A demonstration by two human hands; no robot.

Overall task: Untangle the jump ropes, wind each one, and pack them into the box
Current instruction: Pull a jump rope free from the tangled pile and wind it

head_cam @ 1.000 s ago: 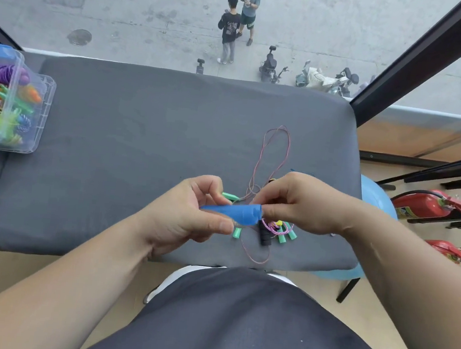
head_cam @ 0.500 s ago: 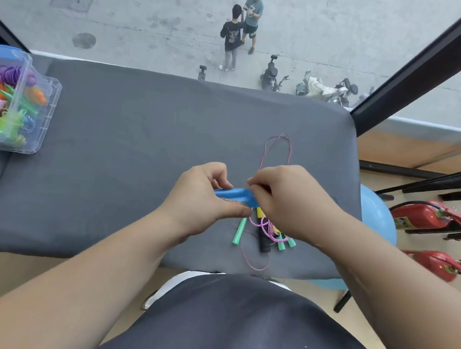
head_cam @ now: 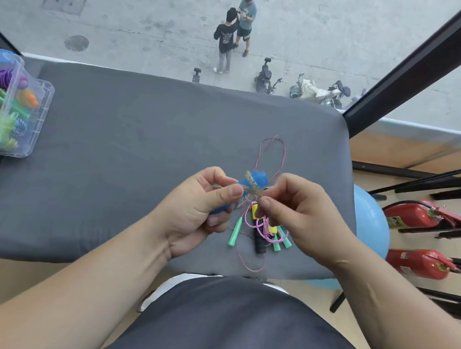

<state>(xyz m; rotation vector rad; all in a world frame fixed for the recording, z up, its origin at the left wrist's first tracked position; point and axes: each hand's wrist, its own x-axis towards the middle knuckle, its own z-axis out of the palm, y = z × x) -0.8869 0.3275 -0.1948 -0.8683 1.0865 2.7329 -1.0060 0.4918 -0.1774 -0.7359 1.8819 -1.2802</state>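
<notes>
My left hand point(head_cam: 200, 208) grips the blue jump-rope handles point(head_cam: 256, 180), with rope wound round them, above the grey cushion point(head_cam: 128, 163). Just to their right, my right hand point(head_cam: 302, 213) pinches the thin rope point(head_cam: 253, 191) between thumb and forefinger. Below the hands a tangle of ropes point(head_cam: 263, 231) lies on the cushion: pink cord, green handles, a black handle and yellow pieces. A thin pink loop point(head_cam: 271, 156) stretches away behind the hands. The clear plastic box point(head_cam: 34, 119) at the far left holds several wound, colourful ropes.
A blue ball point(head_cam: 371, 229) and two red fire extinguishers point(head_cam: 424, 214) stand on the floor to the right, beside black metal frames. The cushion's front edge runs just before my lap. Beyond the cushion a window looks down on a street.
The blue handles have tipped from lying level to pointing away from me. My right hand has shifted right and now pinches the rope beside them. The view has drawn closer.
</notes>
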